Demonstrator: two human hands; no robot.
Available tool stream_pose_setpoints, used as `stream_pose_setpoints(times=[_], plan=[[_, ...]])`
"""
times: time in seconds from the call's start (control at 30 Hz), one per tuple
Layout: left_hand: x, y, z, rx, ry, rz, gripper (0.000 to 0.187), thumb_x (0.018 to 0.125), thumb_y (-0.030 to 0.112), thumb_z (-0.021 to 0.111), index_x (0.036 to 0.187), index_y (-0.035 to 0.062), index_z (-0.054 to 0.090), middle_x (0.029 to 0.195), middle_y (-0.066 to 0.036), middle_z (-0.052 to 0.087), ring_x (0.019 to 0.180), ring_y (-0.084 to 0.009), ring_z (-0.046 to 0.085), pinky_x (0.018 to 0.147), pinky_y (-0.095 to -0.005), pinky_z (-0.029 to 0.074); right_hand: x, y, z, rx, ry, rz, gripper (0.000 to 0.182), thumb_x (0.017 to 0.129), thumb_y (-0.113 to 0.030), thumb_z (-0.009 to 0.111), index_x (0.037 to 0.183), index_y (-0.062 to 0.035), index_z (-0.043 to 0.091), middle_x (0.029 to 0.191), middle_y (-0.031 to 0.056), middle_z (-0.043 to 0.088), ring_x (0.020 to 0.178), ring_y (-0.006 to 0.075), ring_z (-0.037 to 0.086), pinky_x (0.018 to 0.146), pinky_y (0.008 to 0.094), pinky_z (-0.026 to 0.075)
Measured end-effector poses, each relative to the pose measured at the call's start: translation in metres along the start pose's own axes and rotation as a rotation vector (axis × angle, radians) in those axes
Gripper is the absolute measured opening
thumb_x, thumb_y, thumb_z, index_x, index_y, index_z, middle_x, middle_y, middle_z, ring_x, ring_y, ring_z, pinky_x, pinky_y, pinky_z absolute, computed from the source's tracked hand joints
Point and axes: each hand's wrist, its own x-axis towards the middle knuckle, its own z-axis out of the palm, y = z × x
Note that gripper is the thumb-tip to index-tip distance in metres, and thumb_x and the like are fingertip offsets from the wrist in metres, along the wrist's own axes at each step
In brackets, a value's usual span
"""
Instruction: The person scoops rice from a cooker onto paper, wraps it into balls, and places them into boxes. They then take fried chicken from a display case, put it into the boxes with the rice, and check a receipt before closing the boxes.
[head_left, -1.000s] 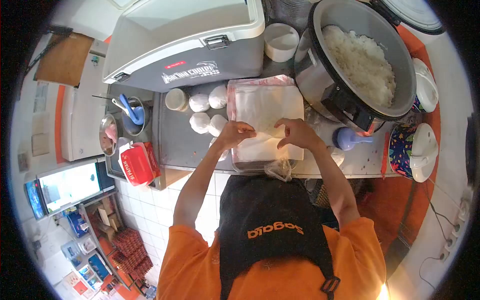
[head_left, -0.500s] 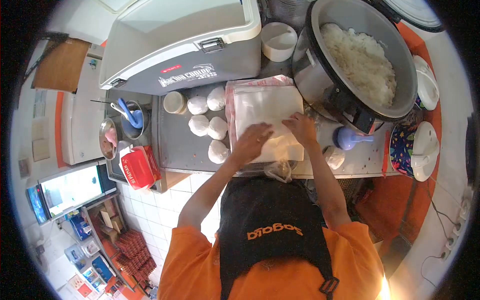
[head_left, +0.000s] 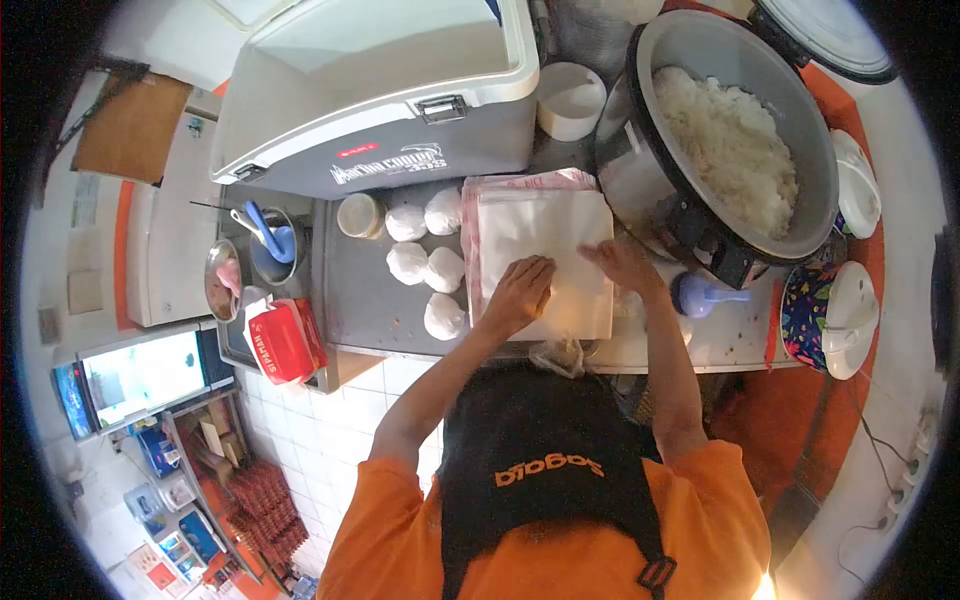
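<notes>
A stack of white paper sheets [head_left: 545, 225] lies on the counter in front of me, on top of red-printed wrapping paper [head_left: 470, 210]. My left hand [head_left: 520, 295] rests on the stack's left half, fingers bunched together and bent; whatever they may pinch is hidden. At the right edge of the stack is my right hand [head_left: 622, 268], its fingers reaching inward over the top sheet and apart. Several white wrapped round bundles [head_left: 444, 268] sit left of the paper. Crumpled clear plastic [head_left: 558, 357] hangs at the counter's front edge.
A large cooker of white rice [head_left: 735, 150] stands open at the right back. Behind the bundles is an open cooler box [head_left: 430, 150]. A purple scoop [head_left: 705, 295], a white bowl [head_left: 570, 100], a lidded jar [head_left: 360, 216], a red packet [head_left: 287, 340] and patterned pots [head_left: 835, 320] surround the workspace.
My left hand's fingers have drawn together and bent on the paper. My right hand has stayed by the right edge, its fingers shifting slightly. The whole view has shifted a little.
</notes>
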Motion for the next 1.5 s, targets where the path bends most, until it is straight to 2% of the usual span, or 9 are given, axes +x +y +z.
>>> stream_pose_setpoints(times=[0.1, 0.17, 0.33, 0.47, 0.67, 0.87, 0.97, 1.3, 1.5], plan=[[-0.003, -0.018, 0.009, -0.020, -0.020, 0.002, 0.038, 0.084, 0.012, 0.066, 0.120, -0.0007, 0.061, 0.121, -0.013, 0.063, 0.114, -0.0318, 0.059, 0.102, -0.0447, 0.045, 0.042, 0.001, 0.029, -0.127, 0.340, -0.015, 0.044, 0.083, -0.032, 0.074, 0.115, -0.0049, 0.062, 0.086, 0.0222, 0.069, 0.080, 0.0399, 0.068, 0.078, 0.0494, 0.054], [-0.002, -0.025, 0.013, 0.025, -0.131, -0.067, 0.042, 0.083, 0.014, 0.069, 0.122, 0.0014, 0.060, 0.121, -0.012, 0.063, 0.112, -0.0319, 0.059, 0.102, -0.0441, 0.045, 0.061, -0.020, 0.055, -0.055, 0.611, 0.036, 0.034, 0.081, -0.032, 0.076, 0.094, -0.0028, 0.065, 0.090, 0.0221, 0.069, 0.084, 0.0402, 0.068, 0.077, 0.0492, 0.053], [0.033, -0.008, -0.018, 0.177, 0.205, -0.288, 0.047, 0.081, 0.022, 0.072, 0.123, 0.0053, 0.057, 0.122, -0.011, 0.062, 0.115, -0.0291, 0.058, 0.106, -0.0478, 0.039, 0.018, -0.053, 0.026, 0.190, 0.353, -0.179, 0.022, 0.079, -0.018, 0.074, 0.093, -0.0054, 0.064, 0.102, 0.0157, 0.069, 0.095, 0.0362, 0.066, 0.088, 0.0473, 0.052], [0.033, -0.037, -0.046, 0.335, -0.153, 0.067, 0.024, 0.085, 0.020, 0.066, 0.106, 0.0085, 0.062, 0.110, -0.005, 0.064, 0.110, -0.0232, 0.058, 0.107, -0.0474, 0.038, -0.031, -0.010, 0.033, -0.158, -0.046, -0.449, 0.029, 0.080, -0.017, 0.067, 0.107, -0.0057, 0.069, 0.097, 0.0149, 0.068, 0.105, 0.0348, 0.061, 0.095, 0.0447, 0.049], [-0.031, -0.073, -0.023, 0.027, -0.382, 0.099, 0.018, 0.082, 0.013, 0.066, 0.100, 0.0113, 0.068, 0.106, -0.004, 0.067, 0.103, -0.0255, 0.064, 0.097, -0.0453, 0.049, -0.038, 0.012, 0.065, -0.299, 0.282, -0.658, 0.025, 0.084, -0.011, 0.059, 0.107, -0.0063, 0.066, 0.105, 0.0104, 0.067, 0.104, 0.0335, 0.060, 0.095, 0.0446, 0.049], [-0.025, -0.046, -0.044, -0.034, -0.305, 0.007, 0.021, 0.085, 0.012, 0.063, 0.105, 0.0053, 0.066, 0.100, -0.012, 0.064, 0.105, -0.0305, 0.061, 0.092, -0.0407, 0.051, -0.030, -0.003, 0.069, -0.287, 0.210, -0.595, 0.028, 0.089, -0.016, 0.057, 0.115, -0.0057, 0.062, 0.105, 0.0145, 0.067, 0.105, 0.0324, 0.063, 0.090, 0.0479, 0.051], [-0.034, -0.070, -0.015, -0.024, -0.281, -0.228, 0.019, 0.084, 0.009, 0.064, 0.103, 0.0061, 0.068, 0.097, -0.013, 0.063, 0.100, -0.0325, 0.060, 0.088, -0.0431, 0.050, -0.020, -0.032, 0.042, -0.108, -0.095, 0.018, 0.030, 0.090, -0.016, 0.058, 0.117, -0.0034, 0.060, 0.104, 0.0182, 0.066, 0.105, 0.0336, 0.063, 0.085, 0.0512, 0.052], [-0.038, -0.030, 0.008, 0.120, 0.008, -0.357, 0.020, 0.083, 0.007, 0.064, 0.102, 0.0069, 0.070, 0.090, -0.010, 0.060, 0.088, -0.0299, 0.062, 0.076, -0.0432, 0.050, -0.037, -0.048, 0.062, -0.065, 0.087, -0.037, 0.041, 0.089, -0.008, 0.054, 0.129, 0.0008, 0.053, 0.114, 0.0265, 0.060, 0.102, 0.0441, 0.062, 0.088, 0.0544, 0.052], [-0.038, -0.008, 0.006, 0.187, 0.035, -0.403, 0.022, 0.088, 0.017, 0.063, 0.107, 0.0072, 0.070, 0.090, -0.013, 0.063, 0.085, -0.0311, 0.064, 0.073, -0.0420, 0.051, -0.029, -0.020, 0.108, -0.048, 0.435, -0.117, 0.031, 0.088, -0.008, 0.066, 0.118, -0.0019, 0.067, 0.097, 0.0172, 0.066, 0.083, 0.0322, 0.068, 0.077, 0.0383, 0.056]])
